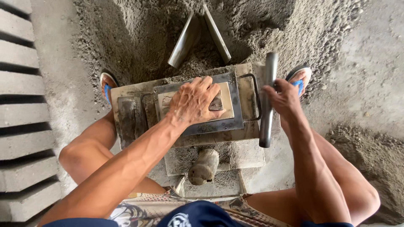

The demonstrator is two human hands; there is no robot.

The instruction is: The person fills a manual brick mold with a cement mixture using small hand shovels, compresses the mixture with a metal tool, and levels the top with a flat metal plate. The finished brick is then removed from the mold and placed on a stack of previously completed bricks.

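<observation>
Pressing your left hand [194,102] flat, fingers spread, on a metal block mould [198,107].
Your right hand [285,97] has its fingers wrapped around a grey pipe handle [267,101].

1 head camera looks steeply down, close over the press mould [198,113] between the knees.

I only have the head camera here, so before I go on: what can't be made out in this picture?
- Head view: the middle of the metal mould lies under the left hand, so what it presses on is hidden.
- Head view: the right hand covers part of the metal pipe.
- Head view: the stacked blocks are cut off by the left edge.
- Head view: both sandals are mostly hidden behind the mould.
</observation>
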